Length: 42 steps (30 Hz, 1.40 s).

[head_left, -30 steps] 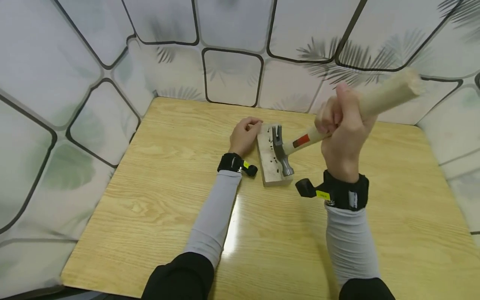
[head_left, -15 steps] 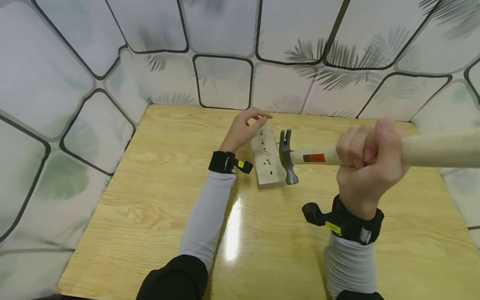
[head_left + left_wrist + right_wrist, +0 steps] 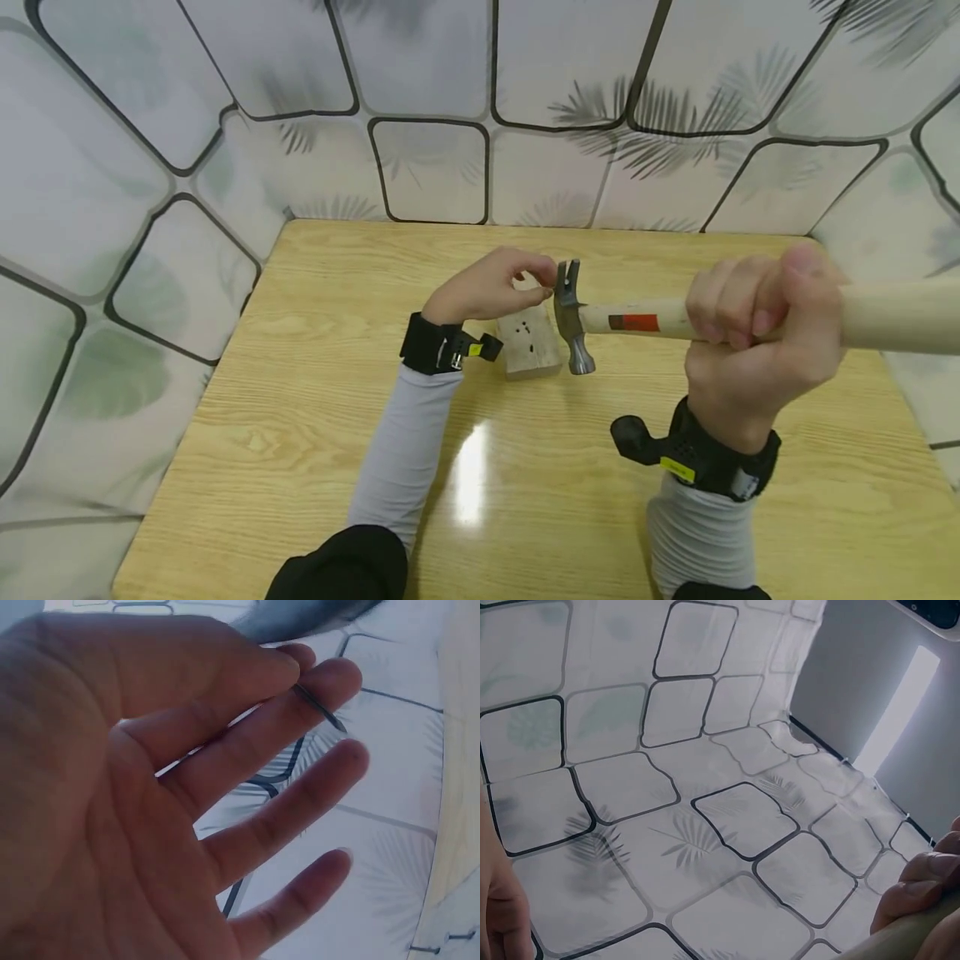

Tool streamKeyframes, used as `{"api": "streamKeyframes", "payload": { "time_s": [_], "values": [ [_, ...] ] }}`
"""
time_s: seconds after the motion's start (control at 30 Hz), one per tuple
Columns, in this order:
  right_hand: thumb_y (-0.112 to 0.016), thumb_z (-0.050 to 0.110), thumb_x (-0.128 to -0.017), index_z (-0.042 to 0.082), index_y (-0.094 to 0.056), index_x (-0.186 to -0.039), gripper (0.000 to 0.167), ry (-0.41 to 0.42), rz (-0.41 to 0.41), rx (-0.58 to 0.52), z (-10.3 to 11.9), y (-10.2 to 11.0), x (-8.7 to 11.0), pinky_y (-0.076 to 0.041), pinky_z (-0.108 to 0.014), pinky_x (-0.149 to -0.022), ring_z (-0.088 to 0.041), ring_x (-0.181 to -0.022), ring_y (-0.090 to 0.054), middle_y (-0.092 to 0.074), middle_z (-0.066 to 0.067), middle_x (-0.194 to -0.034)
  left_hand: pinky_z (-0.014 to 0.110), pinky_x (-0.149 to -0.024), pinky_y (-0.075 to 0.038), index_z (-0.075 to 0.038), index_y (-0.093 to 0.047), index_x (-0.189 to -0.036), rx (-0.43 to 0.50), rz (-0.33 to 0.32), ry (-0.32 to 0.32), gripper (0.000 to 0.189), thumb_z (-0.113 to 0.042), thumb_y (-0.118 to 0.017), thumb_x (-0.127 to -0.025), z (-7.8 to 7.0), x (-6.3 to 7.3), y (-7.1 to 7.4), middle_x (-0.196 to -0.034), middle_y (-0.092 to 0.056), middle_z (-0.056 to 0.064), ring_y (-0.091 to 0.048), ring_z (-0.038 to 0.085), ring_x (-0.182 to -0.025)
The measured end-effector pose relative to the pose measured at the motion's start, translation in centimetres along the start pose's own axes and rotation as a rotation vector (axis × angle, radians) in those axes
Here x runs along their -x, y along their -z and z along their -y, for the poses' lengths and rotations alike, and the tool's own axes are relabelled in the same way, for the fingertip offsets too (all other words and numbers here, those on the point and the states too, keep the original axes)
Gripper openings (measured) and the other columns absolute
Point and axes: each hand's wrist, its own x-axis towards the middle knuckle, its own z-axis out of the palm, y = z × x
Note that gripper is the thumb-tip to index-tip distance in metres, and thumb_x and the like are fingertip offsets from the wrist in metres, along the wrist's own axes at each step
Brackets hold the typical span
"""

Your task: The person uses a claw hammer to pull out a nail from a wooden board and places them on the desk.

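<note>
In the head view my right hand [image 3: 761,342] grips a claw hammer [image 3: 633,323] by its pale wooden handle. The hammer's metal head hangs at the right edge of a wooden block [image 3: 531,354], claw pointing away. My left hand [image 3: 487,287] reaches over the block's far part and hides it; the thumb and index fingertips are beside the claw. The left wrist view shows a thin nail [image 3: 321,707] pinched between that thumb and index finger, with the other fingers spread. Dark holes mark the block's top. Right-hand fingers [image 3: 915,892] wrap the handle in the right wrist view.
The block lies on a wood-grain table [image 3: 300,442], with patterned white curtains [image 3: 427,171] behind and at the sides. Two nails [image 3: 425,949] stick out of the block at the corner of the left wrist view.
My left hand has left the block's side and moved right to the claw. My right hand has lowered and shifted right, bringing the hammer head from over the block to its right edge.
</note>
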Motion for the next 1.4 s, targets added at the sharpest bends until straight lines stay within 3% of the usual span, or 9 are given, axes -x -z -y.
{"api": "streamKeyframes", "payload": {
  "time_s": [0.33, 0.4, 0.57, 0.63, 0.83, 0.97, 1.13, 1.27, 1.4],
  "values": [
    [-0.046, -0.005, -0.089, 0.008, -0.016, -0.055, 0.048, -0.031, 0.096, -0.002, -0.2, 0.4, -0.1, -0.023, -0.020, -0.036, -0.008, -0.035, -0.026, -0.021, 0.002, -0.044, 0.027, -0.089, -0.049, -0.015, -0.078, -0.105, -0.167, -0.066, -0.019, 0.013, -0.017, -0.066, -0.100, -0.1, 0.0, -0.1, -0.107, -0.074, -0.004, -0.063, 0.009, -0.099],
    [-0.047, -0.006, -0.090, 0.007, -0.016, -0.054, 0.049, -0.047, 0.126, 0.004, -0.4, 0.4, 0.0, -0.023, -0.020, -0.036, -0.008, -0.035, -0.026, -0.021, 0.001, -0.044, 0.026, -0.090, -0.048, -0.015, -0.078, -0.107, -0.169, -0.114, -0.029, 0.014, -0.017, -0.067, -0.100, -0.2, 0.1, 0.1, -0.107, -0.075, -0.004, -0.064, 0.010, -0.100],
    [-0.050, -0.005, -0.092, 0.005, -0.018, -0.053, 0.051, -0.078, 0.181, 0.025, -0.8, 0.1, 0.5, -0.024, -0.019, -0.035, -0.007, -0.035, -0.027, -0.024, 0.000, -0.043, 0.029, -0.097, -0.047, -0.016, -0.078, -0.109, -0.176, -0.314, -0.030, 0.014, -0.019, -0.066, -0.100, -0.3, 1.2, 1.1, -0.108, -0.075, -0.005, -0.065, 0.010, -0.105],
    [-0.051, -0.005, -0.092, 0.005, -0.019, -0.053, 0.051, -0.073, 0.183, 0.029, -0.9, 0.1, 0.6, -0.024, -0.019, -0.035, -0.007, -0.035, -0.027, -0.024, 0.000, -0.043, 0.034, -0.097, -0.048, -0.016, -0.077, -0.109, -0.191, -0.374, 0.019, 0.016, -0.023, -0.065, -0.101, -0.1, 2.0, 1.7, -0.109, -0.073, -0.005, -0.063, 0.011, -0.105],
    [-0.054, -0.007, -0.091, 0.002, -0.020, -0.052, 0.052, -0.023, 0.178, 0.091, -0.9, 0.1, 0.9, -0.022, -0.019, -0.037, -0.007, -0.035, -0.027, -0.024, -0.001, -0.043, 0.038, -0.088, -0.052, -0.012, -0.076, -0.112, -0.176, -0.447, 0.329, 0.021, -0.026, -0.065, -0.101, 1.7, 6.6, 3.7, -0.109, -0.073, 0.001, -0.065, 0.017, -0.098],
    [-0.055, -0.007, -0.091, 0.001, -0.022, -0.053, 0.051, 0.003, 0.166, 0.157, -1.0, 0.1, 0.7, -0.021, -0.019, -0.037, -0.007, -0.035, -0.026, -0.025, -0.001, -0.043, 0.042, -0.085, -0.053, -0.008, -0.076, -0.113, -0.209, -0.393, 0.561, 0.022, -0.024, -0.067, -0.100, 3.9, 10.5, 4.8, -0.109, -0.073, 0.009, -0.066, 0.025, -0.097],
    [-0.057, -0.006, -0.091, 0.000, -0.022, -0.053, 0.052, -0.009, 0.152, 0.185, -1.0, 0.2, 0.7, -0.020, -0.020, -0.037, -0.008, -0.035, -0.026, -0.025, -0.001, -0.043, 0.039, -0.076, -0.049, -0.004, -0.078, -0.099, -0.215, -0.209, 0.802, 0.023, -0.023, -0.067, -0.097, 6.4, 14.0, 5.5, -0.105, -0.075, 0.012, -0.062, 0.026, -0.087],
    [-0.055, -0.007, -0.091, 0.000, -0.022, -0.053, 0.051, -0.032, 0.171, 0.178, -1.1, 0.1, 0.8, -0.019, -0.020, -0.036, -0.008, -0.035, -0.026, -0.026, -0.001, -0.043, 0.032, -0.067, -0.043, -0.003, -0.078, -0.081, -0.206, -0.077, 0.903, 0.023, -0.021, -0.069, -0.092, 7.9, 14.7, 5.4, -0.081, -0.072, 0.006, -0.054, 0.019, -0.071],
    [-0.053, -0.007, -0.091, 0.001, -0.023, -0.053, 0.049, -0.044, 0.184, 0.176, -1.3, -0.1, 1.0, -0.018, -0.020, -0.036, -0.008, -0.036, -0.025, -0.027, -0.001, -0.043, 0.030, -0.061, -0.041, -0.004, -0.073, -0.066, -0.203, -0.011, 0.953, 0.025, -0.018, -0.074, -0.086, 8.6, 14.6, 5.0, -0.059, -0.059, 0.000, -0.045, 0.013, -0.056]
  ]
}}
